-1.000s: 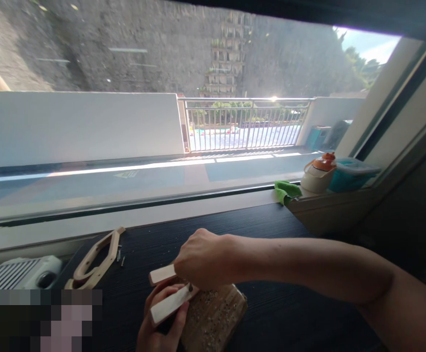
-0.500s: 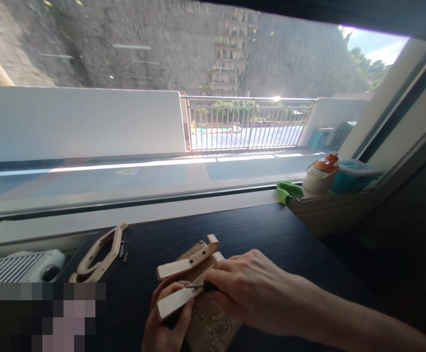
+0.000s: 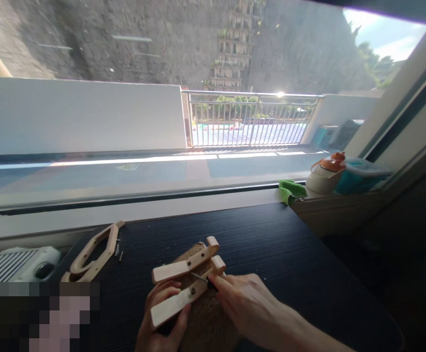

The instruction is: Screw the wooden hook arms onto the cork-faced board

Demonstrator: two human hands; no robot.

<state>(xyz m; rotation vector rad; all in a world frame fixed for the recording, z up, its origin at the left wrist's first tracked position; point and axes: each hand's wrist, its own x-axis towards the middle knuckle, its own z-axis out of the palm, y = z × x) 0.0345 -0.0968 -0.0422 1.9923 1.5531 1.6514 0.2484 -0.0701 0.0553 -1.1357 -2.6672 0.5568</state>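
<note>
My left hand [image 3: 163, 313] grips a pale, curved wooden piece [image 3: 171, 309] with a hooked far end, thumb on the near side and fingers behind. A dark hole shows in its middle. My right hand [image 3: 247, 299] is closed around the dark end of a thin metal-shafted tool [image 3: 199, 277]; its exact kind is not clear. The shaft points left, between the held piece and a matching wooden piece [image 3: 178, 270] with two dark holes. Both pieces lie over a rough brown wooden board [image 3: 207, 320], partly covered by my hands.
A black table [image 3: 253, 230] stands by the window. At its left lie joined wooden frame parts [image 3: 106, 254] and several small metal screws or pins [image 3: 120, 256]. A green cloth [image 3: 290, 190], a white jug [image 3: 323, 177] and a teal container [image 3: 359, 176] sit on the sill.
The tool has moved away from the middle of the held piece, and the hole there now shows. My right hand has shifted slightly down and turned. The left hand keeps its grip.
</note>
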